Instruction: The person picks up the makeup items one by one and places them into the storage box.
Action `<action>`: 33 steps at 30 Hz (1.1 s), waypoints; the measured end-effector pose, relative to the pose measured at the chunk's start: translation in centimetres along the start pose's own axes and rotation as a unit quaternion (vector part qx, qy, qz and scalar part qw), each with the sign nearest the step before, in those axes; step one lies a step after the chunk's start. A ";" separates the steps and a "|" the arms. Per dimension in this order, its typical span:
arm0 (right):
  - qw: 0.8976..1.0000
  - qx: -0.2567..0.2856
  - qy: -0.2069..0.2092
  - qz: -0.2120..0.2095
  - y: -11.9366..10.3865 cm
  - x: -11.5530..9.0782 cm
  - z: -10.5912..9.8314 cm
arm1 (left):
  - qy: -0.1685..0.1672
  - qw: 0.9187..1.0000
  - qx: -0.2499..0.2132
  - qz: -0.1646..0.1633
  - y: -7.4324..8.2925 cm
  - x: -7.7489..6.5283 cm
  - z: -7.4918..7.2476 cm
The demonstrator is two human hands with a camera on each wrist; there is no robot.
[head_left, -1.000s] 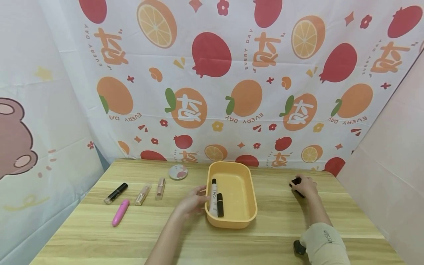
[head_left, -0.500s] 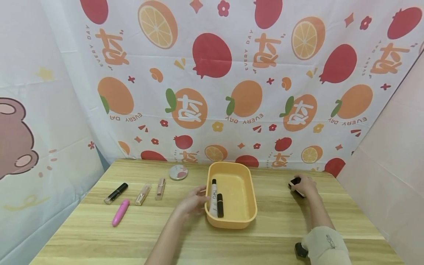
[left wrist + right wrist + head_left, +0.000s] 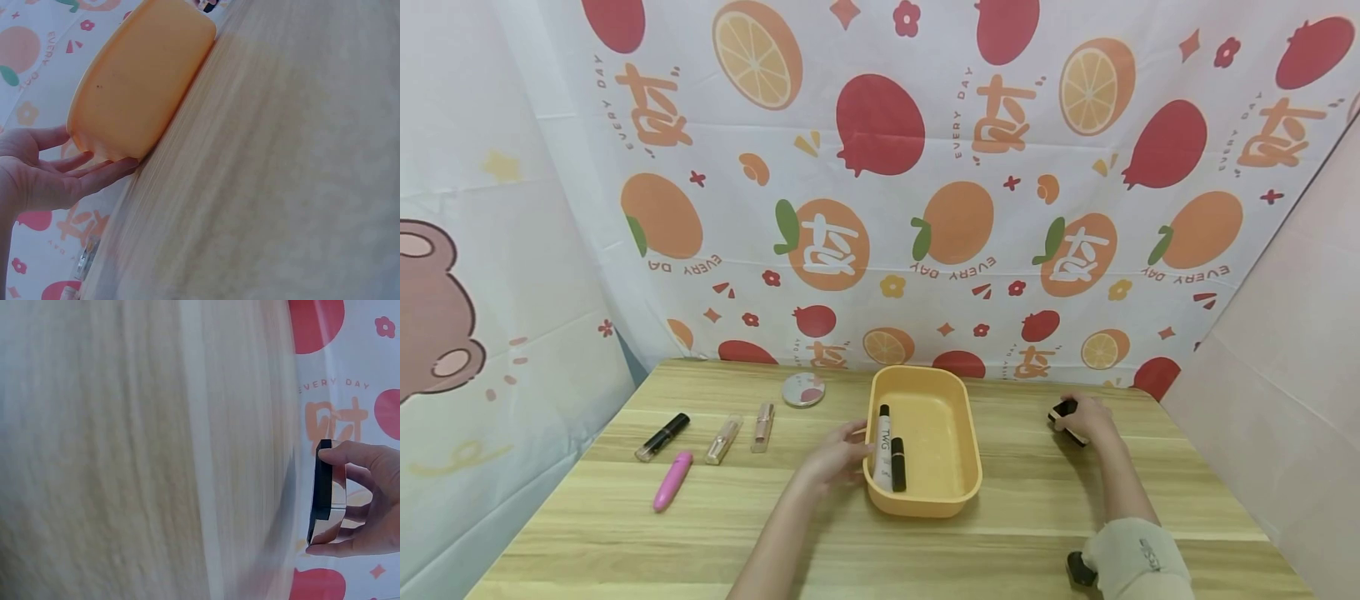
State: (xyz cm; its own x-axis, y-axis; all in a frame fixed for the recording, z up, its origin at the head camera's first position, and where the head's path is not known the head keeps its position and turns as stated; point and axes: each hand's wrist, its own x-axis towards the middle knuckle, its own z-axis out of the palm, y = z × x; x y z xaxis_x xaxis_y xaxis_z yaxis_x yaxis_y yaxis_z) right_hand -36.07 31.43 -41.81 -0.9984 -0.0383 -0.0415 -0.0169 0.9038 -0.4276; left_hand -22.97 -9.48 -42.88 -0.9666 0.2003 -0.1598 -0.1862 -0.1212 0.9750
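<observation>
In the head view, a yellow plastic box (image 3: 940, 433) stands mid-table, holding a white tube (image 3: 883, 454) with a black cap and a short black cosmetic tube (image 3: 898, 464). My left hand (image 3: 835, 458) touches the box's left side; in the left wrist view its extended fingers (image 3: 103, 175) lie against the outer wall. At the right, my right hand (image 3: 1088, 419) pinches a black compact (image 3: 1066, 410). Up close in the right wrist view, the compact (image 3: 323, 481) has shiny metallic sides and is gripped by its edges between thumb and fingers, apart from the table.
Left of the box lie a black tube with a clear end (image 3: 662, 437), a pink tube (image 3: 673, 482), a clear-capped lipstick (image 3: 724, 440), a pinkish lipstick (image 3: 763, 427) and a round silvery disc (image 3: 803, 389). A printed cloth (image 3: 880, 333) hangs behind the table (image 3: 1000, 550).
My right hand has shifted slightly left with the compact, which has tilted a little. The left hand and the box have stayed in place.
</observation>
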 end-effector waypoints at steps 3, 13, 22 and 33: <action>1.000 0.003 0.002 -0.004 -0.2 -0.2 0.0 | 0.001 1.000 0.001 0.001 0.1 -0.1 0.0; 1.000 0.007 0.010 -0.024 -0.9 -0.5 -0.2 | 0.000 1.000 0.004 0.000 0.1 0.1 -0.2; 0.999 0.001 0.004 -0.038 -1.5 -0.8 -0.1 | 0.001 1.000 0.001 -0.002 0.1 -0.1 0.0; 0.997 -0.010 0.009 -0.076 -2.3 -1.1 0.1 | 0.000 1.000 0.003 -0.002 0.0 0.1 -0.1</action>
State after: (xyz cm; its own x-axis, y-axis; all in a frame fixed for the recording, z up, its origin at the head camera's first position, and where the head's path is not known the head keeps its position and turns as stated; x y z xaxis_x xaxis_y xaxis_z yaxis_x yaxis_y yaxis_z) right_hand -34.90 29.33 -40.85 -0.9850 -0.1679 0.0386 -0.1688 0.8963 -0.4101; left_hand -23.07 -9.59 -42.89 -0.9661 0.2001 -0.1631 -0.1882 -0.1139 0.9755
